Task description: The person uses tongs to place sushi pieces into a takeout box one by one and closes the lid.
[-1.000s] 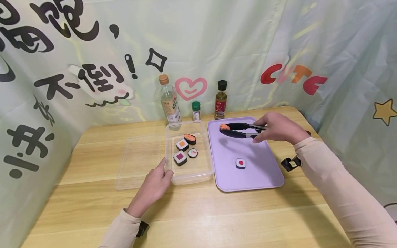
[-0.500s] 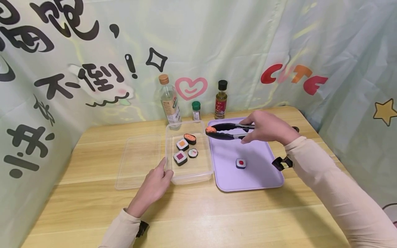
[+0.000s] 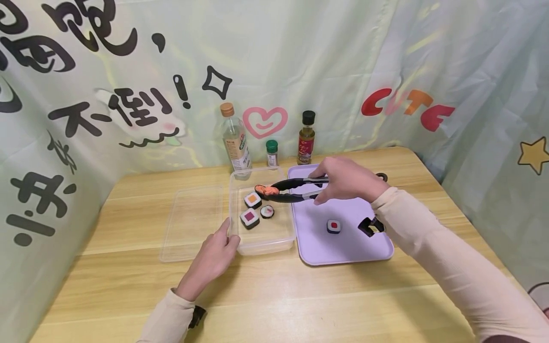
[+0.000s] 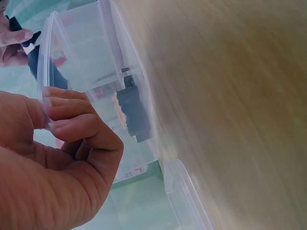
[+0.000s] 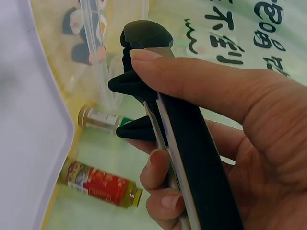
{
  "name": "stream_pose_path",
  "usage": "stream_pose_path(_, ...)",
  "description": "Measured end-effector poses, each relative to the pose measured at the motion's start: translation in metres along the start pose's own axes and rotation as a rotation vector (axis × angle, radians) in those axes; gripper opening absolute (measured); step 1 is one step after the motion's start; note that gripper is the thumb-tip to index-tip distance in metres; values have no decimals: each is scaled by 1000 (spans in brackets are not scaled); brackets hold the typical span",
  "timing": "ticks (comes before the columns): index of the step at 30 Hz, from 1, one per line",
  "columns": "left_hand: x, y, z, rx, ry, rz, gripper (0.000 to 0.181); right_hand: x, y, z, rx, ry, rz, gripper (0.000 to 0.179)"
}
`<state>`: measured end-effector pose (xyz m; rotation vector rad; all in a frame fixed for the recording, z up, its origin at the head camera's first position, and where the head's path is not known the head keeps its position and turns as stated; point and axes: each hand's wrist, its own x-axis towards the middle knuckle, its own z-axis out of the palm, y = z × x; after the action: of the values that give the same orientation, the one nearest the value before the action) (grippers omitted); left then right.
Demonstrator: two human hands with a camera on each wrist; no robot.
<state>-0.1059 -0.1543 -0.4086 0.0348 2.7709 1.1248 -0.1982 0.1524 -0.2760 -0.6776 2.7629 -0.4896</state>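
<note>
The right hand [image 3: 346, 180] is gripping black tongs [image 3: 291, 183], long axis crosswise, pointing left with orange sushi [image 3: 272, 190] over the clear plastic box [image 3: 266, 246] the left hand [image 3: 218, 250] is pinching.

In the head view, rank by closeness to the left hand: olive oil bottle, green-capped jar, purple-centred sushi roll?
1. Purple-centred sushi roll, inside the container.
2. Green-capped jar, behind the container.
3. Olive oil bottle, behind the tray.

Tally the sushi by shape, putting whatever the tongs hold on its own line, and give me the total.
Square rolls: 3
Round roll: 1
Oval orange-topped piece: 1
Orange piece in the tongs: 1
Total: 6
</note>
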Motion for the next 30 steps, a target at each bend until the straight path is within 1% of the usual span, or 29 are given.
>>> stream_pose_path(5,0,0,0,9,4,0,64,5,-11,4,-45,-25,-22,57)
stream_pose_path(11,0,0,0,7,2,0,65,12,-24,11,-36,-67,-70,58)
stream_pose_path(18,-1,0,-1,-5,-2,2,65,21,-37,22,-89,-99,-119,48)
stream_pose_path(21,-1,0,-1,-2,2,1,65,24,-41,27,-116,-114,-125,50)
stream_pose_path(25,-1,-1,0,4,1,0,65,27,-48,33,-141,-147,-108,54)
stream_pose_path(30,-1,-1,0,3,-5,-10,65,31,-56,39,-153,-188,-101,53)
